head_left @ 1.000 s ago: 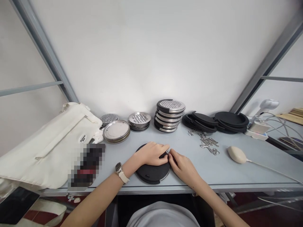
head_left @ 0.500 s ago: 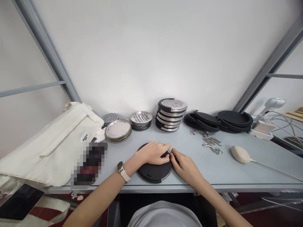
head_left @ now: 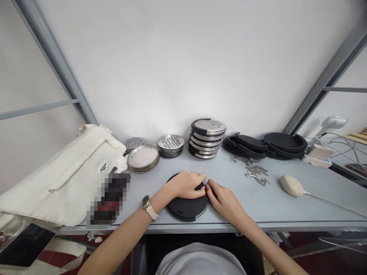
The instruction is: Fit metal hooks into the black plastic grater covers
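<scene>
A black round disc (head_left: 186,208) with a thin metal rim lies flat near the front edge of the grey table (head_left: 258,208). My left hand (head_left: 185,184), with a watch on the wrist, rests on top of the disc with its fingers curled and pressing at the disc's right edge. My right hand (head_left: 223,198) meets it there, fingertips pinched together on a small metal piece at that edge; the piece is too small to make out.
Behind stand a stack of perforated metal discs with black rims (head_left: 208,138), plain metal plates (head_left: 143,157), perforated plates (head_left: 170,145), black rings (head_left: 266,146) and loose metal clips (head_left: 255,172). A cream bag (head_left: 63,175) lies left, a beige corded device (head_left: 290,185) right.
The hands and the disc hold almost the same place. The view has shifted slightly, so everything sits a little to the right in the picture.
</scene>
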A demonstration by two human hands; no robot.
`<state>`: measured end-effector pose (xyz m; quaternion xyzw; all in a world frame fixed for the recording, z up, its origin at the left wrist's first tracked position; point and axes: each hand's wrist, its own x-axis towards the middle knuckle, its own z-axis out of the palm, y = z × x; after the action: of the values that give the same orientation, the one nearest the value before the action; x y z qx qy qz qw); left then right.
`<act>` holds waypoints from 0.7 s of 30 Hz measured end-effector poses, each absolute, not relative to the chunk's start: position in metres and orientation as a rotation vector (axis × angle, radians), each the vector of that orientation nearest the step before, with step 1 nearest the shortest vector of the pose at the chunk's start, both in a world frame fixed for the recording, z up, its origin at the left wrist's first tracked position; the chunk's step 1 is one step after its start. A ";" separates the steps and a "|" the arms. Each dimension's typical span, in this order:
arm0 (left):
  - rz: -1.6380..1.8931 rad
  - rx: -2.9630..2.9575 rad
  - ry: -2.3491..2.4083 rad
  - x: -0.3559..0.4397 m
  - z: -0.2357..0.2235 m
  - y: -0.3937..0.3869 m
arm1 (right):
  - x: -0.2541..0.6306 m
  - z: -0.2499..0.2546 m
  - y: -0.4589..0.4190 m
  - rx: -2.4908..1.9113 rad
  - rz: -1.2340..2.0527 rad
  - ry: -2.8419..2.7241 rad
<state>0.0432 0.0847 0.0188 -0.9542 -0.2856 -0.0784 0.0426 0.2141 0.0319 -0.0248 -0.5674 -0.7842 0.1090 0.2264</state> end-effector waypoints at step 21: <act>-0.211 -2.879 -0.871 0.044 0.018 0.084 | 0.214 -0.026 0.033 -1.572 0.319 -2.150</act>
<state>0.0436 0.0843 0.0181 -0.9529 -0.2884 -0.0697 0.0632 0.2138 0.0328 -0.0263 -0.5707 -0.7806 0.1157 0.2273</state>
